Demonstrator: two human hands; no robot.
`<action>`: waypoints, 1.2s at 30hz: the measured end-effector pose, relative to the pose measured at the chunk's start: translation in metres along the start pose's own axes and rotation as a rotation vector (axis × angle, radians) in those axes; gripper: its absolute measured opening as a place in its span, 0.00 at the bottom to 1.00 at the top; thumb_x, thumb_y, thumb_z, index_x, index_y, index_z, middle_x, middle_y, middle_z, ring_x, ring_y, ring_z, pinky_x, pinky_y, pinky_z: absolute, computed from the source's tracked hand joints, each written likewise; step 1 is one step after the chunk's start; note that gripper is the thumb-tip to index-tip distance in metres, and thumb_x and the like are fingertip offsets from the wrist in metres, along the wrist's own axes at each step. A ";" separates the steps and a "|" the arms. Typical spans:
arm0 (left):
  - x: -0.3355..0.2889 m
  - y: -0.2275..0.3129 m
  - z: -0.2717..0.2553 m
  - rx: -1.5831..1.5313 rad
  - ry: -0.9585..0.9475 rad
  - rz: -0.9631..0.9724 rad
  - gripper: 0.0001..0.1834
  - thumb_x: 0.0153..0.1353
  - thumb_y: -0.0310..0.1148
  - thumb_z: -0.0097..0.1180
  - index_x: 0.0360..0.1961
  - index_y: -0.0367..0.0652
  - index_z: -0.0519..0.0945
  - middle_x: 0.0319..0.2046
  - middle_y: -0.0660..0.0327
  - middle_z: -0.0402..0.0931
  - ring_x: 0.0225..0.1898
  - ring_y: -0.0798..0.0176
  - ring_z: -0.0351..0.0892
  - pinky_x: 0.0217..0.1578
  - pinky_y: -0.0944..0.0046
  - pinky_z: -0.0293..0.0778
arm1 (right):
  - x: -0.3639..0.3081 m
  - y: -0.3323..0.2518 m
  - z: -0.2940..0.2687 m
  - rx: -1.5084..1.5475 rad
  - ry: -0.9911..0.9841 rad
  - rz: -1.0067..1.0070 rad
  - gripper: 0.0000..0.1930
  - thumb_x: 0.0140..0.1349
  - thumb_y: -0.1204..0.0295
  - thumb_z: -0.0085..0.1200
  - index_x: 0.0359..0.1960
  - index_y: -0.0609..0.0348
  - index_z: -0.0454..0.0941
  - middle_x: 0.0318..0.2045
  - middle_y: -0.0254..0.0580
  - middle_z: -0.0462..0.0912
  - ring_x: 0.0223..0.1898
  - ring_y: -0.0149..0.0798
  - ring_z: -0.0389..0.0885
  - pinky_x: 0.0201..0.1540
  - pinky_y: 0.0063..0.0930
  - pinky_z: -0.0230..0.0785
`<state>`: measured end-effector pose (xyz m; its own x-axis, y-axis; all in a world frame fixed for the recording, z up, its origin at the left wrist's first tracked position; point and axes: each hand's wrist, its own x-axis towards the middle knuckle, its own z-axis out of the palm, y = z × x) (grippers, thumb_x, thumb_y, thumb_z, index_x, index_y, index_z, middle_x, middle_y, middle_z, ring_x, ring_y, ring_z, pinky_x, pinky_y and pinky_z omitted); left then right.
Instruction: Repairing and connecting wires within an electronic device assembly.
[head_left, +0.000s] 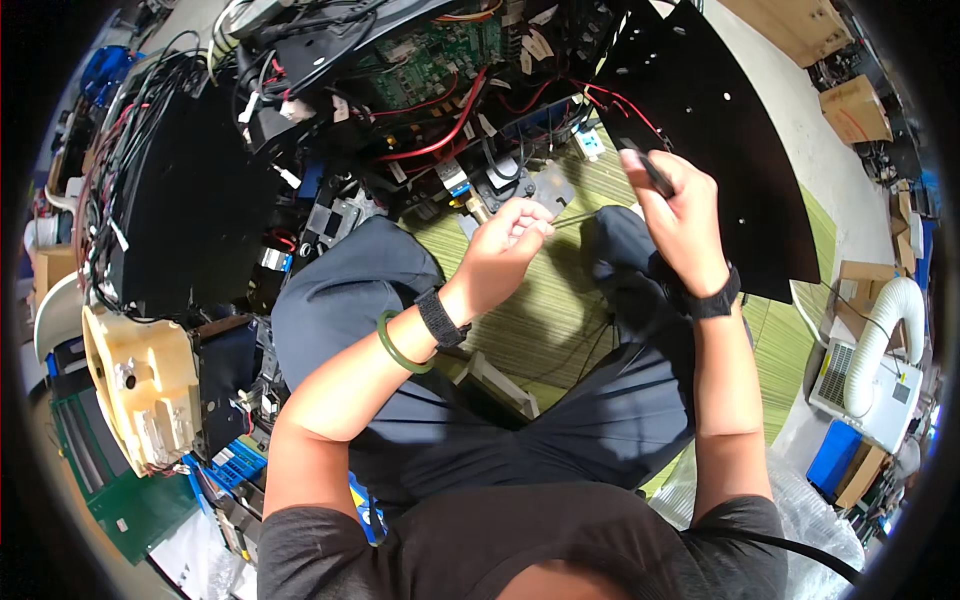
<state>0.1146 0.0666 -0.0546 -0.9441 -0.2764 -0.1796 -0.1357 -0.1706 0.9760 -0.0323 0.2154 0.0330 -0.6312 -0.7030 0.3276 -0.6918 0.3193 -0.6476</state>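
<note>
My left hand (505,250) is closed, its fingers curled in front of the machine's lower part. A thin dark rod (574,218) sticks out from its fingertips toward the right; its far end is hard to make out. Farther right, my right hand (685,215) is wrapped round a slim black handle (655,175), thumb along its upper side. What tool the handle belongs to I cannot tell. Beyond both hands stands an opened machine with a green circuit board (425,68), a thick red cable (440,142) and a blue-and-silver connector (455,180).
A large black metal panel (735,130) rises at the right, another black panel (195,200) with bundled wires at the left. Green striped flooring (540,330) lies between my knees. A white machine with a ribbed hose (885,330) stands far right, a cream plastic housing (140,385) at the left.
</note>
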 end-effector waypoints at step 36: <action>-0.088 0.018 -0.068 0.347 0.299 0.331 0.35 0.39 0.10 0.40 0.54 0.45 0.70 0.48 0.59 0.70 0.47 0.61 0.71 0.47 0.68 0.67 | -0.036 -0.119 0.032 -0.071 -0.242 -0.132 0.15 0.59 0.74 0.51 0.49 0.61 0.72 0.42 0.53 0.78 0.43 0.55 0.77 0.45 0.38 0.70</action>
<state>0.2153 0.0232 -0.0301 -0.8336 -0.5271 0.1650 0.0146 0.2776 0.9606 0.0839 0.1826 0.0767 -0.4377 -0.8702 0.2263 -0.7907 0.2527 -0.5576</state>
